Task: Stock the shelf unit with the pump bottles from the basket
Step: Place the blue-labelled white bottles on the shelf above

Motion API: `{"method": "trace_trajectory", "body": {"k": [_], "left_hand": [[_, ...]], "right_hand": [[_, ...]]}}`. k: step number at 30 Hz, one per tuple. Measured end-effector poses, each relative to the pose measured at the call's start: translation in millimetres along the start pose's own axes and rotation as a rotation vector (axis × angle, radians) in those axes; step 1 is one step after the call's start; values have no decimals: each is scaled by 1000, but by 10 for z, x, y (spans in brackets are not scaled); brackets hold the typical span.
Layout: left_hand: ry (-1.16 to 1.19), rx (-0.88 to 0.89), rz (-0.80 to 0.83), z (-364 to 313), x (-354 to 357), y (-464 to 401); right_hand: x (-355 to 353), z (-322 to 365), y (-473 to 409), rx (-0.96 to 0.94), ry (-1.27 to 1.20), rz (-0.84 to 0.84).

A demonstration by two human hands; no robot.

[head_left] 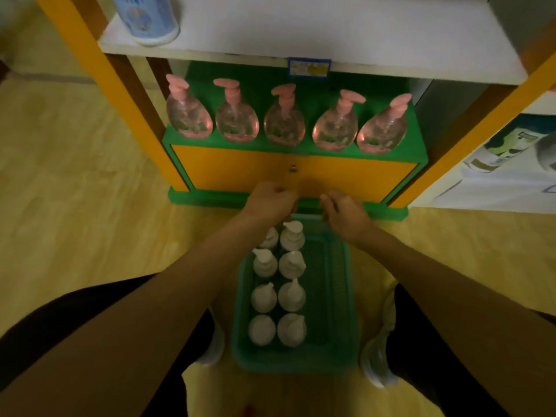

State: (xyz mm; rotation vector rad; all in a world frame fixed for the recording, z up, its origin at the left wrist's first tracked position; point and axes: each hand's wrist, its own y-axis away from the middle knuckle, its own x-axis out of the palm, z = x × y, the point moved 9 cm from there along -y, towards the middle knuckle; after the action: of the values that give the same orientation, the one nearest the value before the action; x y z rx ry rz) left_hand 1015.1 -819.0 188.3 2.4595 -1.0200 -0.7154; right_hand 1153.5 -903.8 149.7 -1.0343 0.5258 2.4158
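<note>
A green basket point(337, 296) sits on the floor between my knees and holds several white pump bottles point(291, 264) in two rows along its left and middle; its right strip is bare. On the green lower shelf point(418, 139) of the shelf unit stand several pink pump bottles point(284, 124) in a line. My left hand point(269, 201) hovers over the basket's far end with its fingers curled downward; what they hold, if anything, is hidden. My right hand point(344, 213) is beside it, fingers loosely curled, with nothing visible in it.
An orange cabinet front point(228, 167) with a small lock is just beyond my hands. The white upper shelf point(301, 31) carries a blue-and-white container point(147, 16) at its left. Orange posts point(99, 70) frame the unit. More goods lie on a neighbouring shelf at right point(505, 152).
</note>
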Motion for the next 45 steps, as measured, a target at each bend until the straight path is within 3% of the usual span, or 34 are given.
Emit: {"method": "trace_trajectory", "body": {"k": [7,15,21,26,34,45], "left_hand": [[-501,257,23,737,346,310],[-623,68,243,2026,1017,520],[-722,-29,320,2476,1319,420],[-738,-58,364,2625,1518,322],[-757,-101,225,2885,1573,184],[-551,-27,290,2498,1335,337]], "right_hand": [[439,-22,719,-102,-34,129],[1010,-617,1029,-38,106,315],[1523,-970,1047,36,187,480],[1821,-1060,998,161,3,466],[2002,-1148,878,163,68,375],[1431,-1069,915,173,-307,321]]}}
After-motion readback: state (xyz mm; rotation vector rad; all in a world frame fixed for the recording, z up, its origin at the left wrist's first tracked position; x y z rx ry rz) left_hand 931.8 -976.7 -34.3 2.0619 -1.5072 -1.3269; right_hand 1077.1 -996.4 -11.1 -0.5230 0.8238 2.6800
